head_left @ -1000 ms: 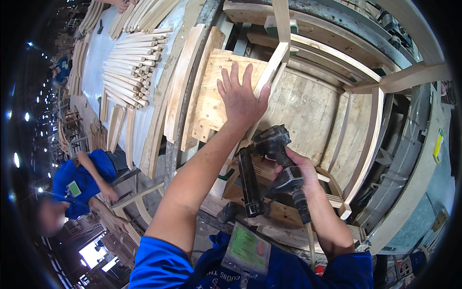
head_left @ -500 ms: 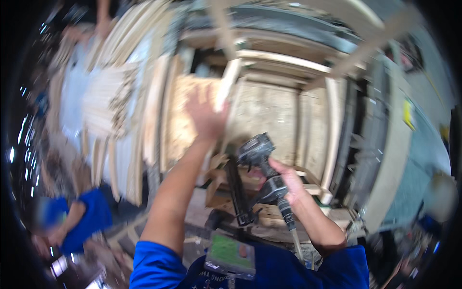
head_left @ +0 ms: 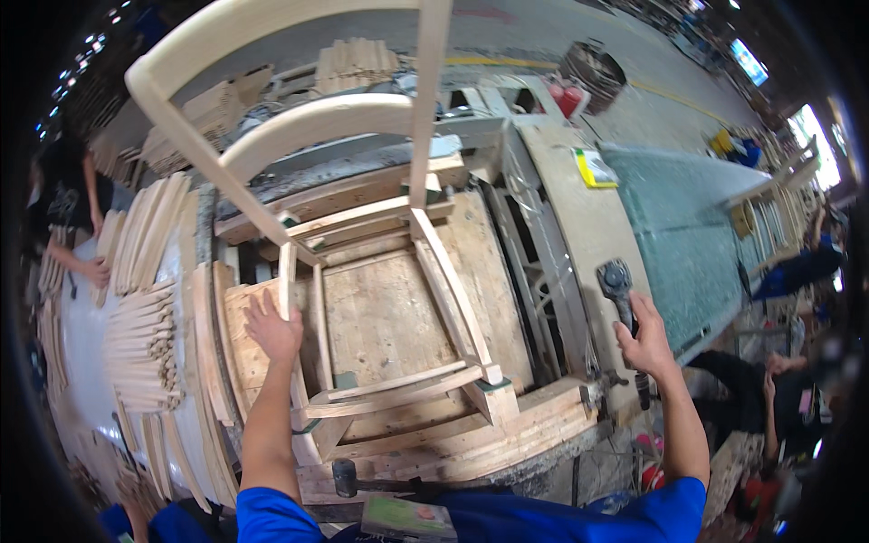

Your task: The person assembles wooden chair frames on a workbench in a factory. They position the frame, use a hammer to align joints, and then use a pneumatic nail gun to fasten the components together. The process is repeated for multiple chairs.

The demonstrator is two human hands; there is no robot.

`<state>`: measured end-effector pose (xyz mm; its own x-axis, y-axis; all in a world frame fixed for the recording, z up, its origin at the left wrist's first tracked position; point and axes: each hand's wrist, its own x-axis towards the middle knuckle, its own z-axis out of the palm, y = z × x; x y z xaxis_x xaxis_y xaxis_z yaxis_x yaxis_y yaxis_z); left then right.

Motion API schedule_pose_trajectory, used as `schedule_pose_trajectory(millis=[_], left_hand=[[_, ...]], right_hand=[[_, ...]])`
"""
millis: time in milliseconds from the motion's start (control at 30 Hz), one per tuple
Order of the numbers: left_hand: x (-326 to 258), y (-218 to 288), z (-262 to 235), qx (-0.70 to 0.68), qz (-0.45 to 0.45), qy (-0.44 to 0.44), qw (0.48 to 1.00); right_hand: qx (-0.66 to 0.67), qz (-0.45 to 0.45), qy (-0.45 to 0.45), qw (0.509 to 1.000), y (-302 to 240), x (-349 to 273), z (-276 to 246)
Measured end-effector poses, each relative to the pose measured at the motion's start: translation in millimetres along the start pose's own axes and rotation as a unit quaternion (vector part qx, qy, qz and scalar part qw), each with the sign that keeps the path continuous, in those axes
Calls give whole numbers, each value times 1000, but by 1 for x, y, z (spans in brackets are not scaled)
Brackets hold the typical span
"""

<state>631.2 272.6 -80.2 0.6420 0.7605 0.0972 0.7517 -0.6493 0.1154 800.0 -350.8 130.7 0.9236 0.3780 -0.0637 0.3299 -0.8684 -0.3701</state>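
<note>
While left fingers [head_left: 257, 317] splay at pale chair frame [head_left: 351, 219], right fingers [head_left: 644, 311] grip black tool [head_left: 615, 279].

Chair frame [head_left: 351, 219]: pale bare wood; seat part an open four-sided frame over the table [head_left: 389, 308], back posts rising at the far side, joined by curved rails. Nail gun [head_left: 615, 281]: dark, head pointing away, gripped in the right hand [head_left: 648, 338], well right of the seat.

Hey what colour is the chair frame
The chair frame is pale cream wood, best seen in the head view.
</note>
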Motion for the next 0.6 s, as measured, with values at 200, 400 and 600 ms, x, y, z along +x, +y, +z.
schedule_pose_trajectory(millis=[200,400,600], left_hand=[[-1,3,-7,-20,-11,-8,1000],[-2,-2,-16,-28,-20,-5,999],[-4,-4,-16,-35,-26,5,999]], right_hand=[[-205,40,-33,977,103,7,68],[-160,-7,74,984,121,3,103],[-158,-4,105,982,99,-5,99]])
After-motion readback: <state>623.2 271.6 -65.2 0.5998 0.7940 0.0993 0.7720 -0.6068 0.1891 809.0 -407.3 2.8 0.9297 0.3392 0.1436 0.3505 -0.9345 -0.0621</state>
